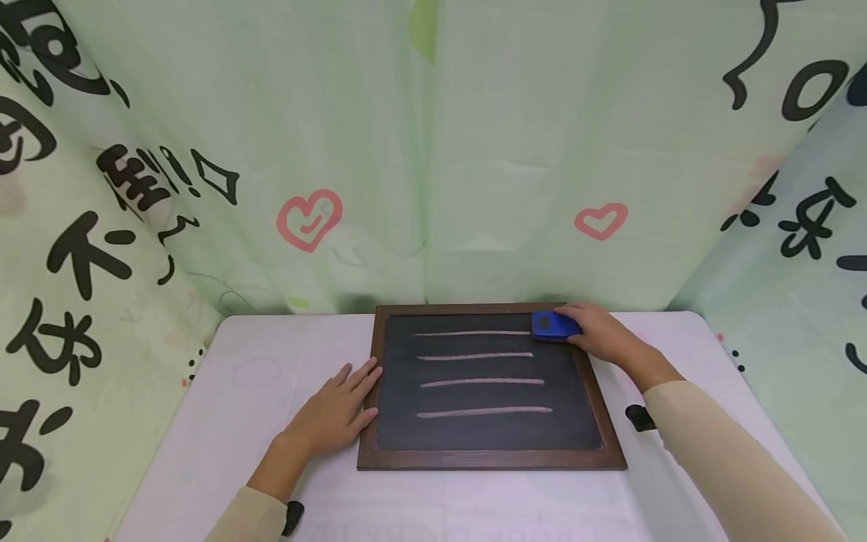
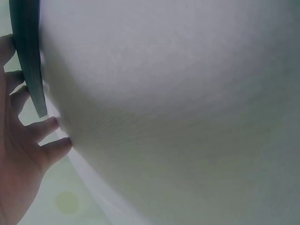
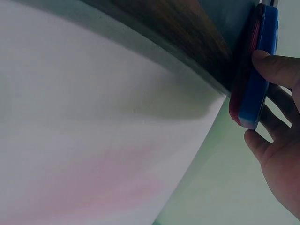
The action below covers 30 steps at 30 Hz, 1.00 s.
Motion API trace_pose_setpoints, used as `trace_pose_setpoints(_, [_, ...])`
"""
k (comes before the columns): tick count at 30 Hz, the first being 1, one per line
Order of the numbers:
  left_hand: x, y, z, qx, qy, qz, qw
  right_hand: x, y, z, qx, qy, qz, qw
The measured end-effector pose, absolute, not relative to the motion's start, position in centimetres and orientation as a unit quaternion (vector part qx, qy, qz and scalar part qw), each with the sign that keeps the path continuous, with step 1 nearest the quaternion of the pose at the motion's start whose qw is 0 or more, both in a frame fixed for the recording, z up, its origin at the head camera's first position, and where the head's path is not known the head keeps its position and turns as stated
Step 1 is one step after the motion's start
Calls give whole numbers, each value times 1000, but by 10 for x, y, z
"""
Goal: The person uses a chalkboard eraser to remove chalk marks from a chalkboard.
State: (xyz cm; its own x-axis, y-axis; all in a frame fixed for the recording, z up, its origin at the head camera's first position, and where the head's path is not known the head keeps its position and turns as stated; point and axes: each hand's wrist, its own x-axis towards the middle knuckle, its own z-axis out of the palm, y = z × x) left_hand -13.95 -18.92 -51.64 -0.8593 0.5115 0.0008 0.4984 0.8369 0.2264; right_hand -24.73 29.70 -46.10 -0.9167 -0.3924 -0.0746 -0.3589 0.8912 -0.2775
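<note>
A blackboard [image 1: 488, 433] in a brown wooden frame lies on the white table, with several pinkish chalk lines [image 1: 484, 412] drawn across it. My right hand [image 1: 603, 331] grips a blue board eraser [image 1: 554, 326] at the board's upper right corner, over the right end of the top line. In the right wrist view the thumb presses one side of the eraser [image 3: 262, 65], and its reddish underside faces the board. My left hand [image 1: 336, 410] rests at the board's left edge, fingers spread and straight, touching the frame [image 2: 29, 56].
The table [image 1: 284, 361] has a white cloth and ends just behind the board. A pale green curtain [image 1: 501, 150] with dark lettering and pink hearts hangs at the back and both sides. Black straps [image 1: 293, 518] show at both wrists.
</note>
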Motion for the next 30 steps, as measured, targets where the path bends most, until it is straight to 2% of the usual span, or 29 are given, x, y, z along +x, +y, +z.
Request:
trace_pose_setpoints(19, [-138, -190, -515, 267, 956, 116, 24, -255, 268, -467, -223, 967, -116, 39])
trace_pose_setpoints(30, [-140, -189, -519, 267, 958, 103, 32, -258, 259, -471, -221, 967, -116, 50])
